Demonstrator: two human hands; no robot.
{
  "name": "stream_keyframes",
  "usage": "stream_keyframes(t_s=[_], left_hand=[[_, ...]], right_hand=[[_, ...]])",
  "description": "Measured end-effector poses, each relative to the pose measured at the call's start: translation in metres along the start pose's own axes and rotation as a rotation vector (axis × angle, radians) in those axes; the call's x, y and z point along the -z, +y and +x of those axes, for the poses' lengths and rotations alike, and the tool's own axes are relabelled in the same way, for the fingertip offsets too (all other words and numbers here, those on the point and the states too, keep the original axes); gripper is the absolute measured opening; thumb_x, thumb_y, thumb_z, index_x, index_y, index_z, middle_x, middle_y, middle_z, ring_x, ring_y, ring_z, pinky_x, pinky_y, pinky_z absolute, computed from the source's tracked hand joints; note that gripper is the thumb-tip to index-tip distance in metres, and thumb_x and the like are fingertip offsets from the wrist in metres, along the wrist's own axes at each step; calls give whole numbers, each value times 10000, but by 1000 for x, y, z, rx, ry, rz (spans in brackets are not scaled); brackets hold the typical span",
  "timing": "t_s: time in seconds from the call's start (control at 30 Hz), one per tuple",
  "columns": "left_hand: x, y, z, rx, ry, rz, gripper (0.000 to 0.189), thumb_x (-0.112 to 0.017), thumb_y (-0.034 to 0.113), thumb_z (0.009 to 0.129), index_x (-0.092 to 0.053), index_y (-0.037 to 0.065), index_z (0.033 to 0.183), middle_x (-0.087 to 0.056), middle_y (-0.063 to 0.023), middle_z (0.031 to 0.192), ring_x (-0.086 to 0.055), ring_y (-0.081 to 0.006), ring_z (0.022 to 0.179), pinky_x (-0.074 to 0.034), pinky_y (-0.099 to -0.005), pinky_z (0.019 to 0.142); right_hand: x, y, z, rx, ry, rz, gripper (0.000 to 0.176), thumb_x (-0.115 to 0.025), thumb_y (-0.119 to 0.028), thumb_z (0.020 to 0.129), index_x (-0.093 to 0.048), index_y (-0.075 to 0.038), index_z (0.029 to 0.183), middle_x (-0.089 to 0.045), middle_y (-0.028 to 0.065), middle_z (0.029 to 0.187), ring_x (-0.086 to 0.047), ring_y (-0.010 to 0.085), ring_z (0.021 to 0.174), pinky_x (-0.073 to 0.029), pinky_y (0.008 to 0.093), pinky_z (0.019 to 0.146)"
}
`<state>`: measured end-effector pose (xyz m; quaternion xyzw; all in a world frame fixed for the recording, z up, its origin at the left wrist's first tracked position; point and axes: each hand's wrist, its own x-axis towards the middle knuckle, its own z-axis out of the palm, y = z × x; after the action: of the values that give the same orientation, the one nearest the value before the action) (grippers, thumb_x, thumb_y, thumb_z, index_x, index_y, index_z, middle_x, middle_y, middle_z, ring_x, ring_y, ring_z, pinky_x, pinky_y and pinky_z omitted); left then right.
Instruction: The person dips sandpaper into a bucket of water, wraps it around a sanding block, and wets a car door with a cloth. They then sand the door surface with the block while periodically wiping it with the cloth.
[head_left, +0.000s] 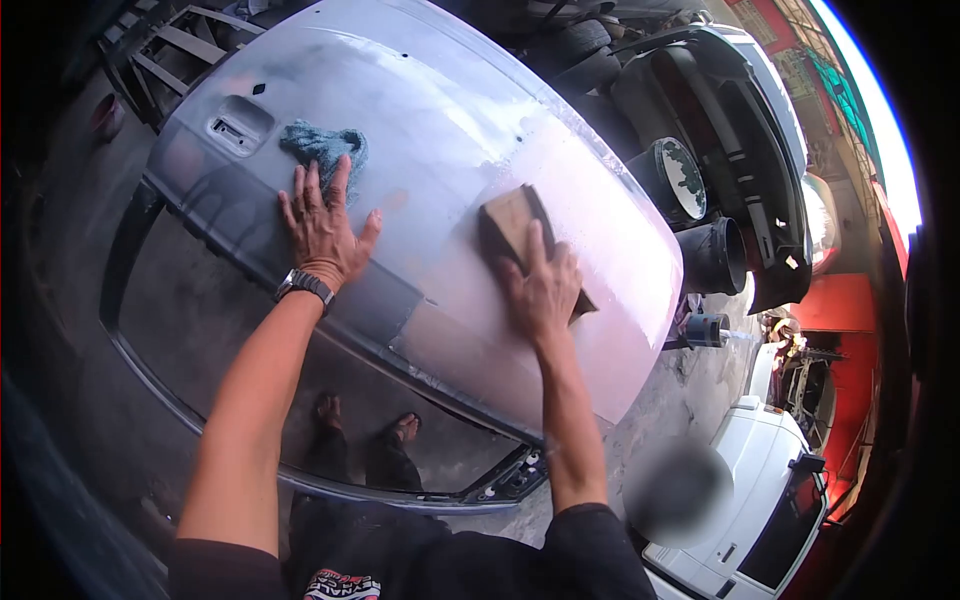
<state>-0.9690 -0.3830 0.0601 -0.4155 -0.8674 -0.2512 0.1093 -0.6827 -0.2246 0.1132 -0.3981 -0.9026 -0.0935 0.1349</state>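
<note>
A large grey car door panel (440,130) lies tilted in front of me, its surface dull and partly wet. My right hand (543,290) presses a brown sanding block (510,225) flat against the panel's right half. My left hand (322,228), with a wristwatch, lies spread flat on the panel, fingertips on a crumpled blue-grey rag (326,147). A recessed handle opening (236,126) sits left of the rag. My bare feet (365,418) show through the door's window frame below.
A black bucket (714,255) and a round tin (680,178) stand right of the panel beside a dismantled car body (745,120). Tyres (585,50) lie behind. A white car (760,490) is parked at lower right. A metal rack (165,50) stands at upper left.
</note>
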Motion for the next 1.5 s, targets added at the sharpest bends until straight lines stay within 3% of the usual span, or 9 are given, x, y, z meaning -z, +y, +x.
stream_keyframes(t_s=[0.13, 0.43, 0.63, 0.8, 0.93, 1.07, 1.2, 1.4, 1.5], left_hand=[[3, -2, 0, -8, -8, -9, 912, -620, 543, 966, -190, 269, 1721, -305, -267, 1680, -230, -463, 1598, -109, -675, 1283], [5, -1, 1, 3, -5, -41, 908, -618, 558, 960, -220, 251, 1716, -321, -274, 1666, -233, -474, 1589, -91, -685, 1278], [9, 0, 1, 28, -27, -65, 909, -625, 544, 960, -217, 247, 1716, -304, -279, 1677, -204, -472, 1599, -76, -688, 1279], [5, -2, -1, 24, -25, -99, 921, -626, 538, 956, -204, 245, 1720, -300, -291, 1675, -199, -479, 1596, -71, -690, 1277], [5, -2, -1, 42, -27, -132, 940, -610, 560, 955, -171, 255, 1728, -265, -300, 1686, -182, -488, 1599, -74, -691, 1277], [4, -1, -1, 72, -89, -110, 955, -595, 581, 960, -135, 265, 1735, -228, -286, 1706, -145, -475, 1614, -52, -679, 1289], [4, 0, -2, 89, -83, -112, 965, -604, 578, 963, -122, 260, 1736, -201, -276, 1720, -126, -460, 1622, -45, -657, 1297], [9, 1, 1, 101, -117, -131, 954, -595, 587, 969, -131, 256, 1735, -193, -272, 1730, -106, -457, 1629, -37, -656, 1298], [12, 2, -1, 108, -153, -130, 948, -592, 588, 971, -139, 253, 1733, -192, -271, 1730, -98, -456, 1631, -31, -656, 1299]], right_hand=[[16, -40, -72, 71, -27, -38, 976, -891, -504, 744, -518, -171, 1583, -579, 158, 1154, -590, 330, 1017, -443, 459, 836], [-68, 80, 193, -226, -192, -75, 768, -532, -708, 1010, -528, -179, 1567, -606, 248, 1334, -618, 450, 1259, -490, 572, 1011], [-13, -8, 37, 18, -8, 8, 787, -732, -546, 929, -531, -129, 1565, -592, 220, 1172, -614, 402, 1011, -487, 519, 870], [20, -43, -55, 140, -90, 2, 1039, -931, -414, 709, -481, -165, 1611, -589, 203, 1206, -611, 396, 1086, -488, 506, 890], [0, 7, 79, 31, -156, 45, 689, -702, -384, 996, -491, -102, 1588, -594, 261, 1215, -614, 461, 1040, -493, 554, 889], [-91, 92, 199, -93, -70, -77, 652, -541, -562, 1063, -534, -154, 1571, -603, 298, 1234, -644, 506, 1099, -513, 600, 945], [-61, 61, 155, -82, -160, -53, 668, -525, -572, 1070, -523, -143, 1582, -594, 321, 1299, -631, 521, 1120, -510, 603, 943], [8, -13, -85, 112, -70, -43, 802, -720, -440, 951, -447, -147, 1646, -575, 295, 1304, -588, 490, 1135, -468, 578, 941], [7, 11, -70, 196, -80, -50, 833, -732, -437, 925, -440, -161, 1654, -569, 288, 1337, -586, 491, 1141, -472, 577, 948]])
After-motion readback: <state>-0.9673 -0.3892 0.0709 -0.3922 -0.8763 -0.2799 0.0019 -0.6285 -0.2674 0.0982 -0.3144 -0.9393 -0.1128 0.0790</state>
